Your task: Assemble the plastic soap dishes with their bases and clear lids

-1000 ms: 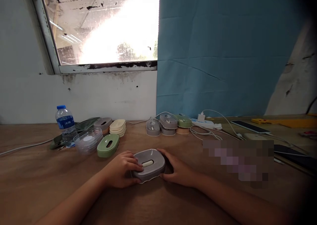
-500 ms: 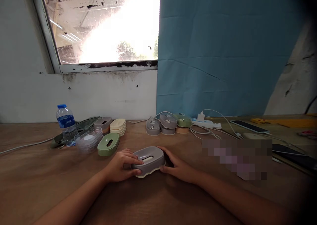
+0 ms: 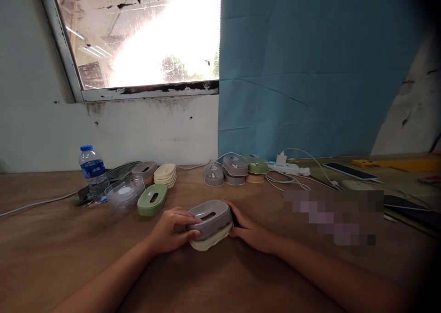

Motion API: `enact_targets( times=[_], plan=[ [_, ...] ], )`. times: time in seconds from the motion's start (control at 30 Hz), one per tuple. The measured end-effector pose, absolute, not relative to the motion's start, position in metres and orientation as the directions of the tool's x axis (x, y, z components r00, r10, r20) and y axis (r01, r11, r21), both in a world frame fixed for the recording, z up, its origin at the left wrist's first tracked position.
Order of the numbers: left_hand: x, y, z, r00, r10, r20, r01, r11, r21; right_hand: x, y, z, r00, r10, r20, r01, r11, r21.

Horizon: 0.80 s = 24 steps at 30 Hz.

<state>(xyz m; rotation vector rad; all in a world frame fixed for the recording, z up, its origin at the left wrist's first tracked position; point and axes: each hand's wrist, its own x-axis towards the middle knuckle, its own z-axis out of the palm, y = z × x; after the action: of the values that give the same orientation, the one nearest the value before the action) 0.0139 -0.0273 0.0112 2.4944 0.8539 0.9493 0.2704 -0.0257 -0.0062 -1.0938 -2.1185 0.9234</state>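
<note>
In front of me is a grey oval plastic cover [image 3: 211, 232] with a slot in its top. A cream plastic base [image 3: 208, 245] shows under its near edge, tilted down, with a gap between the two. My left hand [image 3: 174, 229] grips the cover's left end, fingers on top and thumb on the near side. Round the right end, my right hand [image 3: 248, 228] is closed, its thumb near the cream base's corner; some of its fingers are hidden behind the cover. To the left lies a green slotted cover [image 3: 152, 206], next to a stack of cream bases [image 3: 165, 174].
Clear plastic tubs [image 3: 124, 198] and a water bottle [image 3: 94, 170] stand at the left. Closed grey boxes [image 3: 235, 166] and a green box [image 3: 257, 165] are stacked at the back. Cables, a power strip [image 3: 285, 167] and phones [image 3: 349, 171] lie to the right.
The grey cover has tilted up and the cream base has come apart from its near edge. The slot, which showed cream before, is dark now. Both hands keep their hold.
</note>
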Motion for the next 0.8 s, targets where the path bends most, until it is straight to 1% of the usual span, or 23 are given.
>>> enact_targets(
  times=[0.1, 0.17, 0.27, 0.37, 0.43, 0.53, 0.63, 0.73, 0.8],
  plan=[
    [0.013, -0.028, 0.015, 0.557, 0.696, 0.454, 0.423, -0.708, 0.566, 0.27, -0.027, -0.005, -0.515, 0.839, 0.174, 0.476, 0.448, -0.757],
    [0.012, -0.028, 0.017, 0.555, 0.706, 0.44, 0.422, -0.695, 0.582, 0.27, -0.028, -0.005, -0.529, 0.83, 0.177, 0.493, 0.47, -0.732],
    [0.011, -0.027, 0.016, 0.549, 0.701, 0.456, 0.423, -0.703, 0.572, 0.272, -0.026, -0.01, -0.52, 0.836, 0.176, 0.554, 0.487, -0.675],
    [0.009, -0.025, 0.013, 0.526, 0.693, 0.493, 0.454, -0.719, 0.526, 0.274, -0.025, -0.014, -0.519, 0.835, 0.185, 0.592, 0.507, -0.626],
    [0.007, -0.023, 0.011, 0.504, 0.66, 0.557, 0.478, -0.75, 0.456, 0.275, -0.025, -0.014, -0.528, 0.827, 0.193, 0.597, 0.523, -0.608],
    [0.004, -0.019, 0.009, 0.499, 0.546, 0.673, 0.498, -0.816, 0.293, 0.274, -0.028, -0.009, -0.552, 0.808, 0.206, 0.593, 0.555, -0.584],
    [0.0, -0.016, 0.009, 0.538, 0.452, 0.711, 0.54, -0.833, 0.121, 0.272, -0.032, -0.003, -0.589, 0.776, 0.225, 0.58, 0.6, -0.551],
    [-0.003, -0.013, 0.009, 0.566, 0.423, 0.708, 0.596, -0.803, 0.004, 0.272, -0.033, -0.002, -0.601, 0.772, 0.206, 0.597, 0.606, -0.527],
    [-0.005, -0.012, 0.009, 0.537, 0.441, 0.719, 0.655, -0.755, -0.026, 0.273, -0.032, -0.003, -0.598, 0.78, 0.182, 0.619, 0.594, -0.513]
  ],
)
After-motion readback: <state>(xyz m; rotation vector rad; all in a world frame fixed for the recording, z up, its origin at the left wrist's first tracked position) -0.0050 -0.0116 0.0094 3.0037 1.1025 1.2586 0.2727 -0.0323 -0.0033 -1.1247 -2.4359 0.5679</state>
